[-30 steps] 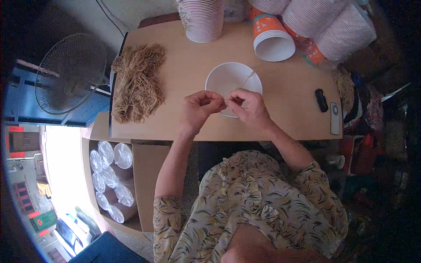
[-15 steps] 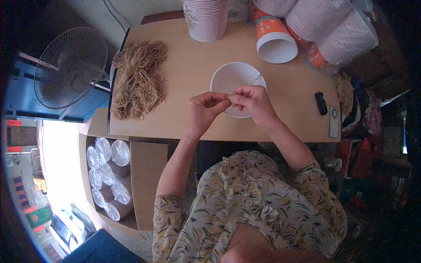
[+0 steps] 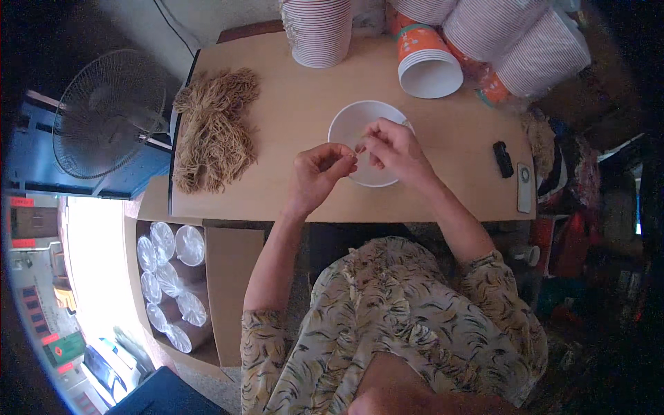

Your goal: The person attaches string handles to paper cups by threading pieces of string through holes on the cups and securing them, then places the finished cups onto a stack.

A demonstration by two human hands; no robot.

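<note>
Both my hands meet over a white paper tub (image 3: 366, 113) standing on the cardboard-topped table. My left hand (image 3: 319, 174) is closed in a pinch at the tub's near left side, with something small and thin at its fingertips that is too small to name. Just right of it, my right hand (image 3: 400, 151) hovers above the tub with its fingers curled in a pinch; what they hold, if anything, is hidden. A small gap separates the two hands' fingertips. Further left lies a large bundle of tan, knotted strands (image 3: 216, 131).
At the back stand a tall stack of tubs (image 3: 317, 34), an orange-printed tub stack on its side (image 3: 430, 72) and more bagged stacks (image 3: 508, 52). A black object (image 3: 503, 160) lies near the right edge. Left are a fan (image 3: 109, 114) and an open carton (image 3: 218, 297) of plastic-wrapped tubs.
My fingertips were together and have come slightly apart. The right hand has lifted a little up and left over the tub. The whole view has shifted slightly.
</note>
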